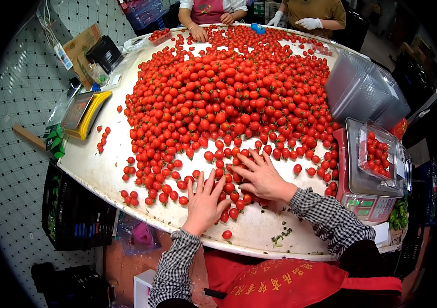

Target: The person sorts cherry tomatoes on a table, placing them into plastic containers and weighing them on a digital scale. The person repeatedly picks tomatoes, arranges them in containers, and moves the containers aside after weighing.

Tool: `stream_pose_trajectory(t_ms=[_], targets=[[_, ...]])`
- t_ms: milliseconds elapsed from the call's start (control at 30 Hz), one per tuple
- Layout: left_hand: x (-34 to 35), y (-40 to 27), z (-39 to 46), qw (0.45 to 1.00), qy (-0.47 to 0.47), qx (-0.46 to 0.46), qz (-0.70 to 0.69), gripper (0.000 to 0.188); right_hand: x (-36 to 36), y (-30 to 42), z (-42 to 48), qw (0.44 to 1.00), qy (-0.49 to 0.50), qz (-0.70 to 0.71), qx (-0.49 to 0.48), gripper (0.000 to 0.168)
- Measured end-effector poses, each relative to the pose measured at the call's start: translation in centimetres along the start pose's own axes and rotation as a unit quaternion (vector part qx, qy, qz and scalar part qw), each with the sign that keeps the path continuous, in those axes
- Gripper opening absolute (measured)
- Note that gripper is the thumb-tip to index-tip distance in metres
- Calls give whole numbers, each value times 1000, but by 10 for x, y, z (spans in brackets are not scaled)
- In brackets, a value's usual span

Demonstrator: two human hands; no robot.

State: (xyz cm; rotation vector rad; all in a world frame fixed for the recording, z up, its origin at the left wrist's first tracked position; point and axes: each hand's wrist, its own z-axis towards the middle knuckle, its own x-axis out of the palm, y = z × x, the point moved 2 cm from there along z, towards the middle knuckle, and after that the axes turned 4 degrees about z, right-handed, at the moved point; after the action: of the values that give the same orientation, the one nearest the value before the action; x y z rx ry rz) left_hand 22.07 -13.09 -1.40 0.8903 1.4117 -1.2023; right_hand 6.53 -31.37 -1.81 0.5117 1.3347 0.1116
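Note:
A large heap of red cherry tomatoes [218, 96] covers much of a white table [99, 169]. At its near edge my left hand [205, 204] lies with fingers spread, beside loose tomatoes. My right hand [261, 177] reaches in from the right, its fingers apart over and among more loose tomatoes. Several tomatoes lie between the two hands, and one single tomato [227, 234] rests near the table's front edge. To the right, a clear plastic box of tomatoes [378, 154] sits on the steel plate of a red weighing scale [340, 154].
Stacked clear plastic containers [357, 88] stand behind the scale. A yellow-framed device [97, 111] is at the left edge. Across the table are two people, one with bare hands [199, 34] on the tomatoes, one in white gloves [309, 24]. Black crates [80, 215] stand below left.

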Motion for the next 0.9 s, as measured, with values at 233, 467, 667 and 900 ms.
stream_pose_trajectory(t_ms=[233, 467, 667, 900], targets=[[-5, -29, -72, 999, 20, 28, -4, 76, 3, 44, -61, 996, 40, -19, -72, 69], [-12, -47, -108, 998, -6, 33, -57, 78, 8, 57, -107, 989, 48, 62, -126, 61], [-6, -20, -131, 990, -90, -102, -44, 92, -16, 28, -126, 991, -110, 77, 22, 72], [-2, 7, -131, 976, -126, -168, -63, 67, -26, 18, -121, 989, -47, 93, 104, 79]])
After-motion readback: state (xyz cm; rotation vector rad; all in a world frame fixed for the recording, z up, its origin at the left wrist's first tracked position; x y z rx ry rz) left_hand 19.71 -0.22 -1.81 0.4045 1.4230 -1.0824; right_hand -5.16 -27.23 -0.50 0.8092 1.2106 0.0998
